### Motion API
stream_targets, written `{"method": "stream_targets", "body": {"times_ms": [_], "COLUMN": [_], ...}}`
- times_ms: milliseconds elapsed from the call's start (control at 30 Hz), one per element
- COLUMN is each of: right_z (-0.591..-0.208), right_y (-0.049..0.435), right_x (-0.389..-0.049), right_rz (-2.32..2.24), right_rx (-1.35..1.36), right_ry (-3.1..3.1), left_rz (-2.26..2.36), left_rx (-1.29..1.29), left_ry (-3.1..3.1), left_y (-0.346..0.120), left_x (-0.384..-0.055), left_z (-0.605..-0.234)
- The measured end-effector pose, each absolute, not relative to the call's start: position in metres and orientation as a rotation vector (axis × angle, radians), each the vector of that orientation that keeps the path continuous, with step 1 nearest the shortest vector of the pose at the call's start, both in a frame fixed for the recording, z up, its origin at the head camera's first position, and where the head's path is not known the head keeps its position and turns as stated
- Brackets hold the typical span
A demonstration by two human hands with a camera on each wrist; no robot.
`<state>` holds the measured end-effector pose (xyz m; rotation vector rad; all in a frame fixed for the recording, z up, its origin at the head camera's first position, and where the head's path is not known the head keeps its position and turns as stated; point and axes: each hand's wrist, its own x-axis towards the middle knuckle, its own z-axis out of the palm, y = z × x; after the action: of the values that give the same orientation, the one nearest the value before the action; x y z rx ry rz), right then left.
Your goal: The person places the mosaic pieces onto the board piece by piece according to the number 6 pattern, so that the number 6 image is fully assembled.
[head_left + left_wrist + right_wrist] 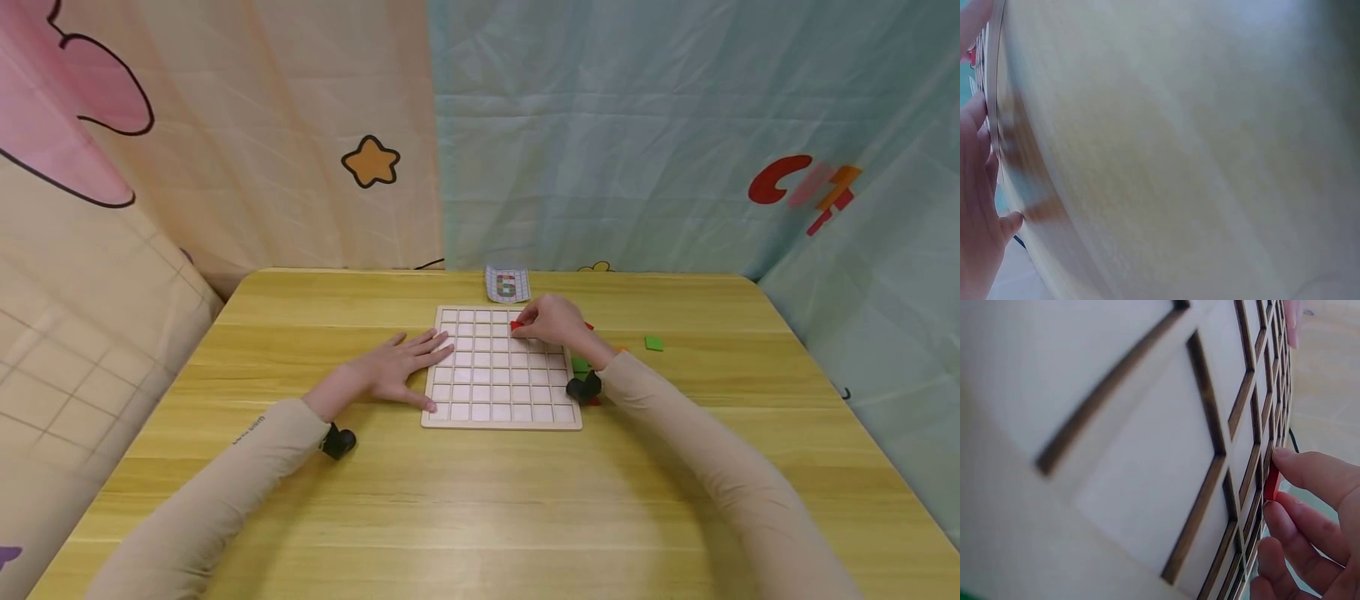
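Note:
A wooden grid board with white square cells lies on the table. My right hand pinches a red square tile between thumb and fingertips, over the upper right cells. In the right wrist view the red tile stands on edge, close over the grid lines. On the board's left edge rests my left hand, its fingers spread and straight. The left wrist view catches only part of that hand beside the board's rim.
Behind the board lies a paper card printed with a coloured 6 on a grid. Green tiles and a few red and orange ones lie right of the board, partly under the right arm. One green tile sits farther right. Curtains hang around the table.

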<state>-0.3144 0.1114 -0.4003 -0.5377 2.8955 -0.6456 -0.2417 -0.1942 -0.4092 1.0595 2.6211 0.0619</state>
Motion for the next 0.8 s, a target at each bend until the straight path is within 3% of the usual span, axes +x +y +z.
{"method": "stream_targets", "body": {"times_ms": [800], "right_z": [-0.3966], "right_y": [0.1118], "right_x": [-0.3125], "right_rz": [-0.661], "right_rx": [-0.53], "right_ry": [2.829], "left_rz": [0.05], "left_rx": [1.052], "left_ry": [2.617], "left_y": [-0.1925], "left_x": [-0.2398], "left_z": [-0.4054]}}
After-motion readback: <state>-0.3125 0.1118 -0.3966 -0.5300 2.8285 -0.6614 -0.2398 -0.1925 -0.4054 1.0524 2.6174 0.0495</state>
